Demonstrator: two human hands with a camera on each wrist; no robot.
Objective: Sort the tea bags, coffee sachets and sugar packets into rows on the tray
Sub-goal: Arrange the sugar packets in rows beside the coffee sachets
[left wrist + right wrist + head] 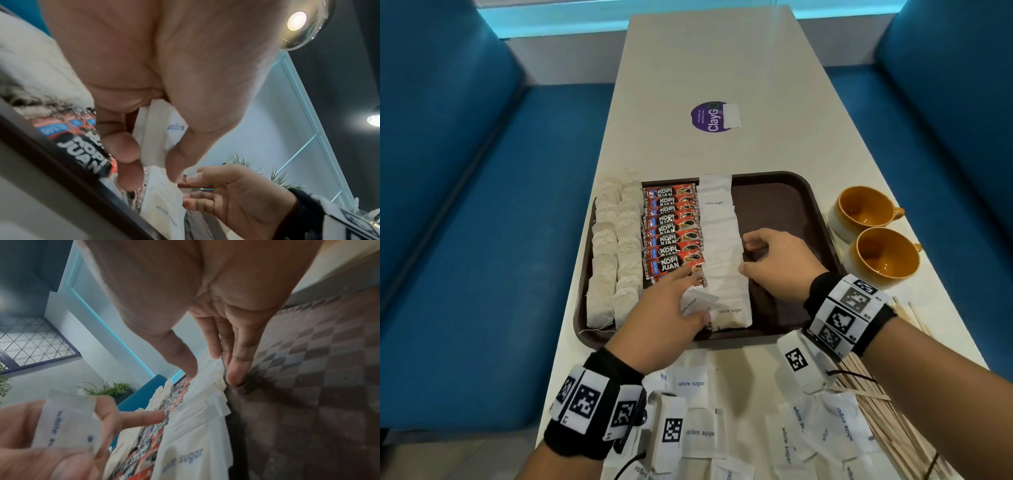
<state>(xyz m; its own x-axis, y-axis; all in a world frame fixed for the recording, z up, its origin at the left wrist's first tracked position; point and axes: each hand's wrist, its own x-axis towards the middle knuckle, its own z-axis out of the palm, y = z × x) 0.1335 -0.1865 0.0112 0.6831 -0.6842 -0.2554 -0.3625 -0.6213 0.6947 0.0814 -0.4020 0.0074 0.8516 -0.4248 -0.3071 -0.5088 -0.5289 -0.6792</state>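
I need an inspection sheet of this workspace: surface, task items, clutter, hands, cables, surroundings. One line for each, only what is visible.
Surface: white table with a purple sticker; brown tray on it.
Job's things: on the tray, tea bags in two columns at left, coffee sachets in a row, sugar row beside them; loose sugar packets on the table near the person.
Clutter: two orange cups and wooden stirrers, right of the tray.
Hands: left hand holds a sugar packet; right hand touches the sugar row's edge with straight fingers.
Cables: black wire at the left wrist.
Surroundings: blue bench seats on both sides.
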